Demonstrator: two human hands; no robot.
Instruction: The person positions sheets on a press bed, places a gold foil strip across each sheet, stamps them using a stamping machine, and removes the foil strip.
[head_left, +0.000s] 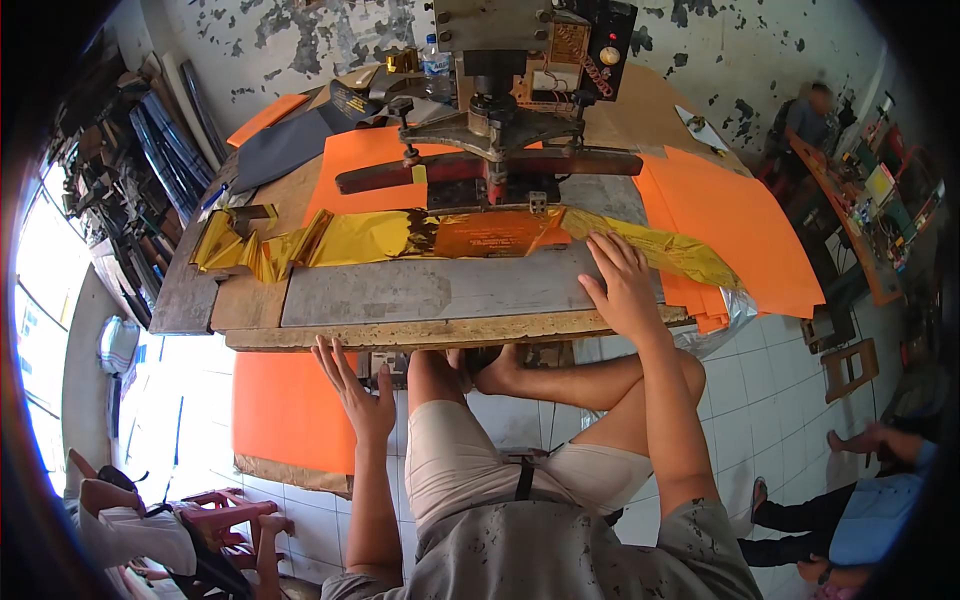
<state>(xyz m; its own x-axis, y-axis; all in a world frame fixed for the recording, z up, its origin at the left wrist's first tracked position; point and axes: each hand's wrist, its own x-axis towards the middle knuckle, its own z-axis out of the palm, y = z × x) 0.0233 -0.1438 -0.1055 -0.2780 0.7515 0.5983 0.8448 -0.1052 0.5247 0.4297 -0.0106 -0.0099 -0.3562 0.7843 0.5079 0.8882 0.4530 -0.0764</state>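
Observation:
My right hand lies on the gold foil strip near its right part, fingers spread, palm over the grey metal plate. My left hand is at the table's front edge, fingers apart, holding nothing. The foil stretches across the plate and is crumpled at its left end. Its middle part shows orange with small printed text. Just behind the foil stands the press, with a curved dark red bar.
Orange sheets lie at the right, more below the table's left front. Dark sheets, a pen and a bottle are at the back left. People sit at both sides.

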